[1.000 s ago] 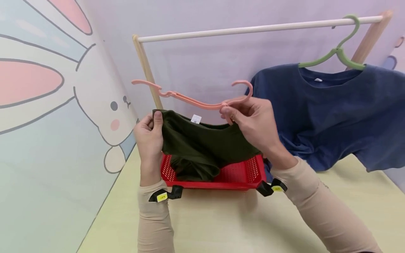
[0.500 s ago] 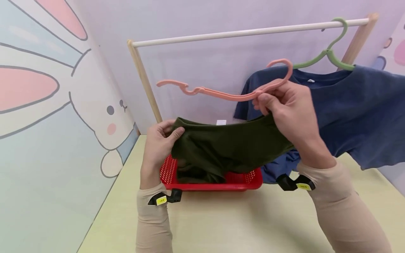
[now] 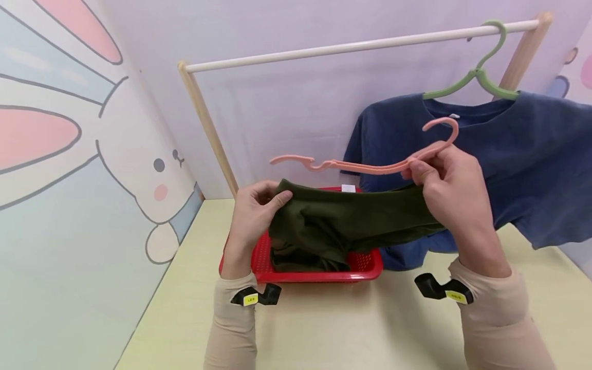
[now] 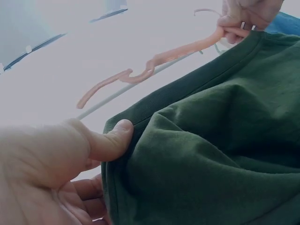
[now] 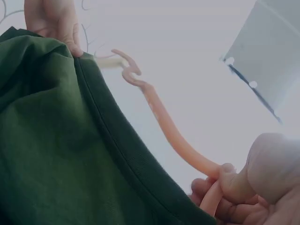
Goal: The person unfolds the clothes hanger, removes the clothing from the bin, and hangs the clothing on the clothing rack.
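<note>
A dark green garment (image 3: 361,218), a white label at its neckline, is stretched between the two hands above the basket. My left hand (image 3: 252,216) pinches the left end of the neckline, thumb (image 4: 115,140) on the near side of the cloth. In my right hand (image 3: 458,198) is a pink hanger (image 3: 370,168), gripped near its middle below the hook. One hanger arm points left above the neckline. The right wrist view shows the other arm (image 5: 212,199) running down behind the garment's edge, its end hidden. The garment's lower part hangs into the red basket (image 3: 324,276).
Behind stands a rack with a white rail (image 3: 361,47) and wooden posts (image 3: 208,126). On its right hangs a navy T-shirt (image 3: 518,154) on a green hanger (image 3: 497,87). A painted wall (image 3: 60,257) bounds the left side of the pale table (image 3: 333,329).
Both hands have shifted right, carrying the garment and pink hanger, and the neckline is stretched straighter. The hanger rose, then came lower again. The view has shifted slightly.
</note>
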### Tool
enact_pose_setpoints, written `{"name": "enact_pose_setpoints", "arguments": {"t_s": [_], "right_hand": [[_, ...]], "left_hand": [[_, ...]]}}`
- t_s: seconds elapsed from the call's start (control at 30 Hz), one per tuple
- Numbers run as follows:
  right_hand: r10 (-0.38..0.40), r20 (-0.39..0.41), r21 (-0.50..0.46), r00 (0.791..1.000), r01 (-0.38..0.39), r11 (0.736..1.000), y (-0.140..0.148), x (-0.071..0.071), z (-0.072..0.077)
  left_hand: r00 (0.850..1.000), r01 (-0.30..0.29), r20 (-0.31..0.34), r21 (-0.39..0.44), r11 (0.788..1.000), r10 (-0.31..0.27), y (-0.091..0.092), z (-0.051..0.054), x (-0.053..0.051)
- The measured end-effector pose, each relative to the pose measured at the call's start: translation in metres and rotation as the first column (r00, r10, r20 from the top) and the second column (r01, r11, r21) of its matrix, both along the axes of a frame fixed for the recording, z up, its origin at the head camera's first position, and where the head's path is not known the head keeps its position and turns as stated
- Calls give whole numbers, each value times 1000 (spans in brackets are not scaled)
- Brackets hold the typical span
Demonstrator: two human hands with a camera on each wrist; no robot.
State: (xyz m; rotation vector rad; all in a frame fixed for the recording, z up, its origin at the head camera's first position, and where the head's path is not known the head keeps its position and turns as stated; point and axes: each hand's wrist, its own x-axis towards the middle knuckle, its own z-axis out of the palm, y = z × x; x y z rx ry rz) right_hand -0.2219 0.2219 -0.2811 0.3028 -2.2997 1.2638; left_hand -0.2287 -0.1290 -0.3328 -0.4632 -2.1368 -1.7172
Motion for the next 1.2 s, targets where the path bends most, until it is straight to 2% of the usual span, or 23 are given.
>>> {"name": "enact_pose_setpoints", "arguments": {"t_s": [0.13, 0.3, 0.43, 0.57, 0.73, 0.87, 1.07, 1.2], "right_hand": [[-65, 38, 43, 997, 63, 997, 5, 2, -8], [-103, 44, 75, 994, 100, 992, 10, 2, -14], [-99, 78, 87, 992, 93, 992, 13, 3, -15], [-98, 112, 107, 989, 86, 991, 13, 5, -16], [-76, 106, 144, 992, 60, 988, 10, 9, -18], [-63, 89, 162, 994, 48, 986, 8, 10, -19], [-62, 107, 178, 992, 43, 983, 4, 9, -21], [-44, 88, 185, 995, 27, 982, -1, 6, -23]], "left_hand": [[1000, -13, 11, 3, 1000, 13, 0, -1, 1], [999, -23, 41, 19, 1000, 22, 1, -2, 1], [999, -29, 41, 30, 999, 28, -1, -2, 1], [999, -38, 14, 62, 997, 37, -6, 0, 3], [997, -70, -9, 88, 994, 71, -13, 1, 6], [997, -77, 1, 90, 993, 77, -16, 2, 8], [998, -63, 27, 51, 997, 62, -17, 4, 7], [999, -47, 13, -55, 997, 47, -20, 5, 8]]}}
